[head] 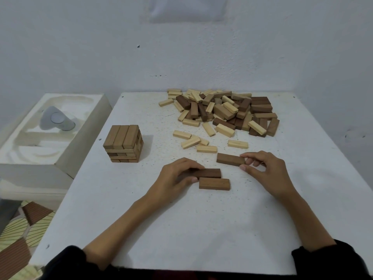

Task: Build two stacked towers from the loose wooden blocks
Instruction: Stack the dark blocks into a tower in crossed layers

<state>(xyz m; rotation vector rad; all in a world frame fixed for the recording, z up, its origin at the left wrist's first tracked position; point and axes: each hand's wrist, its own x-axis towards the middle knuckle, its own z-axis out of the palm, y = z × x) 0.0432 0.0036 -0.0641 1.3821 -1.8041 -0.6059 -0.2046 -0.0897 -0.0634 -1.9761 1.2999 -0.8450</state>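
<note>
Two towers are wanted, and only one stands so far. Taking that finished tower as the landmark, the white worktop spreads out from it toward the camera and to its right. The heap of loose blocks lies well to the tower's right and farther back, with a few pale blocks scattered at its near edge.

Nearer the camera than the tower and to its right, three dark blocks lie flat where the second tower seems to be starting. The left hand has its fingers closed around one end of the middle dark block, which touches the nearest dark block along one side. The right hand pinches the end of the far dark block, which rests on the worktop, set apart from the other two.

The main risk, as I judge it, is a crooked base: if the three blocks are pushed together unevenly or left with gaps, later layers would lean. A sideways shove could also skew the pair already touching. The left forearm sits fairly near the tower, so a careless sweep toward the heap could knock it over.
</note>
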